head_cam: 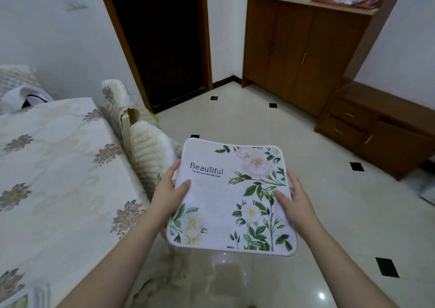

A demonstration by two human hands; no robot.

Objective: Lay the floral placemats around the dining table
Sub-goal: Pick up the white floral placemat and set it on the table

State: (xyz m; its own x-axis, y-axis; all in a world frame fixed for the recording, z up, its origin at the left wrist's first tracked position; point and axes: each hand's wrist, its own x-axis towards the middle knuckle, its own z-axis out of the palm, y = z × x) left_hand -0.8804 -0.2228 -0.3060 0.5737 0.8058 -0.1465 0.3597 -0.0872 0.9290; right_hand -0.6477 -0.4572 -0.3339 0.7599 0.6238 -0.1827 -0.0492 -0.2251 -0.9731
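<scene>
Placemat: floral, printed "Beautiful", held flat in the air over the floor, to the right of the bench.
Left hand: pinches the placemat's left edge (thumb on top).
Right hand: pinches its right edge, thumb on top.
Chair: between bench and placemat.
Another placemat: on the bench's near corner.

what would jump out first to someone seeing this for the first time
The floral placemat, printed "Beautiful", sits mid-frame above the tiled floor, gripped at its sides by the left hand and right hand. At left lies the dining table under a cream patterned cloth, with padded chairs at its edge.
</scene>
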